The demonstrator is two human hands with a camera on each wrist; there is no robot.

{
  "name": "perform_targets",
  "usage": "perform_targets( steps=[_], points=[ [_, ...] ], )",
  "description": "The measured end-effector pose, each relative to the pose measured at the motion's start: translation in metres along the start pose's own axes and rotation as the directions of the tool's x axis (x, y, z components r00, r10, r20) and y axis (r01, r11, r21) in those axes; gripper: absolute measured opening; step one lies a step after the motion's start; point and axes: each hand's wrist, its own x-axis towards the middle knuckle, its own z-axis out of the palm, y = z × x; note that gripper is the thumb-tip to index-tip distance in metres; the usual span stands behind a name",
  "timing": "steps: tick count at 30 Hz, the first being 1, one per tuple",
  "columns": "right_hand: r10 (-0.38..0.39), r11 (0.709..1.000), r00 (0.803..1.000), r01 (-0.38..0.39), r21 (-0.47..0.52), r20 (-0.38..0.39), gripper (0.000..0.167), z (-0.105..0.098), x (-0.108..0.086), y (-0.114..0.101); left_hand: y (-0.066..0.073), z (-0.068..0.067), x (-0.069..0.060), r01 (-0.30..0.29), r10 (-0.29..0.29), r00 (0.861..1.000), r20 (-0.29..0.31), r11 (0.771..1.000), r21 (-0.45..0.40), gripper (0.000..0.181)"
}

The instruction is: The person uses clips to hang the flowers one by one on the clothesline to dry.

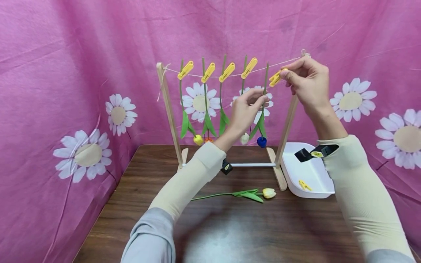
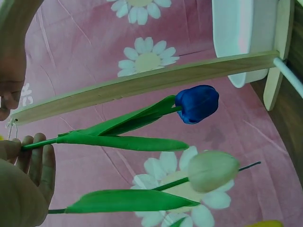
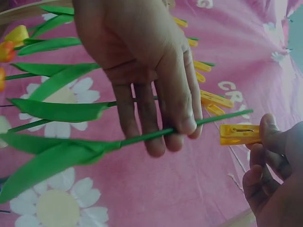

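Observation:
My left hand (image 1: 246, 109) pinches the green stem of a blue tulip (image 1: 261, 141), which hangs flower down with its stem end standing up at the string (image 1: 230, 75). In the left wrist view the blue tulip (image 2: 197, 104) and its leaves show whole. Right of the stem, my right hand (image 1: 310, 84) pinches a yellow clothespin (image 1: 275, 78) between thumb and fingers. The right wrist view shows this clothespin (image 3: 239, 134) near the stem's tip, apart from it. Several other tulips hang along the string, each under a yellow clothespin (image 1: 208, 72).
A wooden frame (image 1: 169, 113) holds the string between two posts, with a white rod (image 1: 253, 165) low between them. A white and yellow tulip (image 1: 269, 193) lies on the brown table (image 1: 148, 190). At the right, a white tray (image 1: 315, 190) contains a yellow clothespin (image 1: 304, 185).

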Motion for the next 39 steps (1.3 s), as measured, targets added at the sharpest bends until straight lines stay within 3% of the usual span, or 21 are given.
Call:
perform_targets(
  steps=[4,12,19,33,39],
  points=[
    [0.032,0.996,0.999,-0.028,0.089,-0.04,0.009,0.003,0.012,-0.004,0.005,0.006,0.009,-0.003,0.003,1.0,-0.013,0.999,0.043,0.021],
    [0.146,0.982,0.986,-0.135,0.133,-0.08,0.008,0.005,0.031,-0.01,0.009,0.014,0.021,0.001,0.007,0.998,-0.069,0.993,0.12,0.021],
    [0.199,0.971,0.979,-0.19,0.142,-0.051,0.009,0.008,0.037,-0.004,0.008,0.015,0.025,0.041,-0.011,0.992,-0.125,0.969,0.242,0.023],
    [0.245,0.958,0.969,-0.245,0.15,0.015,0.012,0.016,0.034,0.002,0.013,0.017,0.024,0.101,-0.009,0.971,-0.238,0.919,0.38,0.021],
    [0.28,0.953,0.959,-0.282,0.113,0.03,0.012,0.016,0.033,0.001,0.015,0.016,0.023,0.126,-0.021,0.967,-0.254,0.907,0.403,0.021]
  ],
)
